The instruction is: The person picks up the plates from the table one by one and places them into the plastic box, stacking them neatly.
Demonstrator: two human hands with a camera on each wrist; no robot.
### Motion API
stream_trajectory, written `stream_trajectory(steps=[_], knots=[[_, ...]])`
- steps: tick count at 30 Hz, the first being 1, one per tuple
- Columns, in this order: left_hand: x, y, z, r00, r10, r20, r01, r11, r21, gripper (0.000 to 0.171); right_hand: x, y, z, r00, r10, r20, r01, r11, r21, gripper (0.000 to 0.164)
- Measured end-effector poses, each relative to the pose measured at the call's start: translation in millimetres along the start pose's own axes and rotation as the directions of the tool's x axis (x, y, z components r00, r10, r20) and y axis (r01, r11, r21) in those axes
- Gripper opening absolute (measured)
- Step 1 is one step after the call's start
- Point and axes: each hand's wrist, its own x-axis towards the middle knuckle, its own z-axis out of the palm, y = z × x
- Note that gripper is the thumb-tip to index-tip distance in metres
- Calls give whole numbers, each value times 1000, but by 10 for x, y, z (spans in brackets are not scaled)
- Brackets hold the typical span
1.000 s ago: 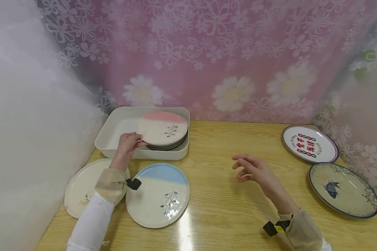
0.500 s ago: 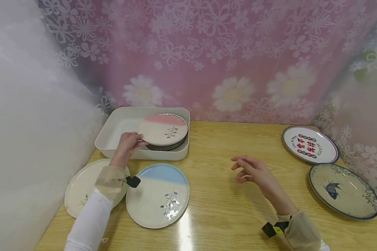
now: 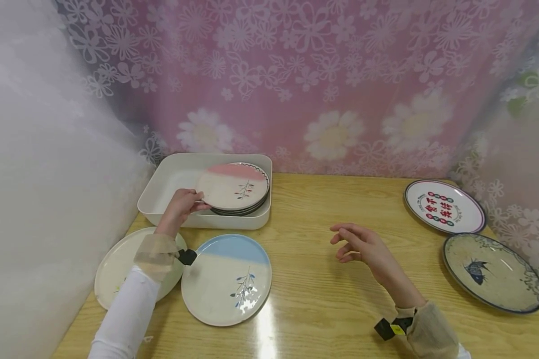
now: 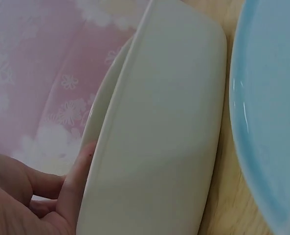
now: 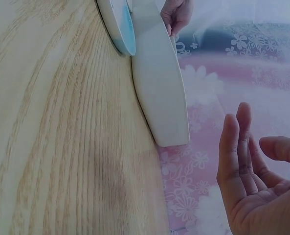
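My left hand (image 3: 184, 204) reaches over the front wall of a white plastic tub (image 3: 170, 219). Thumb and fingers pinch the left rim of a cream plate with a pink top and a leafy twig (image 3: 226, 187). That plate lies on a stack of dark-edged plates (image 3: 240, 211), and a zigzag-patterned rim (image 3: 261, 172) shows from under its far right edge. In the left wrist view the tub wall hides most of the held plate. My right hand (image 3: 361, 242) hovers above the table, fingers loosely bent, holding nothing.
Before the tub lie a cream plate with a blue top (image 3: 224, 299) and a plain cream plate (image 3: 117, 264), partly under my left arm. At the right stand a white plate with red characters (image 3: 444, 207) and an oval fish plate (image 3: 494, 274). A floral curtain (image 3: 296, 99) hangs behind.
The pink-topped plate's far edge has come down slightly toward me, uncovering the zigzag rim of the plate beneath. My left hand keeps its pinch; the right hand has barely moved.
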Motion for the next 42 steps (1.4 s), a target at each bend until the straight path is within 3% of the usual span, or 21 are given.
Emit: stream_trajectory(steps=[5, 9, 11, 17, 23, 25, 28, 30, 32, 37, 42], knots=[[32, 4, -21, 1000, 6, 22, -10, 985, 173, 42, -4, -10, 10, 1000, 2, 2, -2, 1000, -1, 47], [52, 33, -13, 1000, -6, 9, 3, 952, 306, 27, 0, 0, 13, 1000, 7, 5, -7, 1000, 0, 46], [56, 47, -2, 1000, -18, 5, 15, 939, 344, 21, 4, 11, 16, 1000, 9, 8, -9, 1000, -3, 45], [113, 24, 22, 999, -50, -15, 52, 896, 441, 25, 12, 41, 16, 1000, 16, 16, -15, 1000, -9, 46], [163, 27, 8, 999, -40, 2, 34, 869, 493, 28, 11, 50, 3, 1000, 19, 5, -19, 1000, -1, 48], [155, 32, -8, 1000, -24, 1, 20, 842, 540, 29, 13, 48, 8, 1000, 22, 6, -22, 1000, 1, 49], [133, 33, -33, 1000, 15, -10, -5, 768, 640, 34, 14, 48, 8, 1000, 24, 5, -24, 1000, 3, 49], [111, 37, -48, 999, 39, -22, -12, 708, 706, 48, 17, 47, 8, 1000, 24, 0, -24, 1000, 5, 47], [96, 38, -59, 998, 58, -25, -20, 672, 740, 62, 16, 48, 4, 1000, 24, -5, -24, 1000, 7, 46], [69, 39, -76, 994, 98, -56, -22, 654, 756, 63, 6, 45, -10, 1000, 24, -7, -24, 1000, 4, 45], [9, 46, -45, 977, 191, -92, -53, 642, 764, 53, -12, 40, -49, 1000, 19, -19, -19, 1000, -4, 45]])
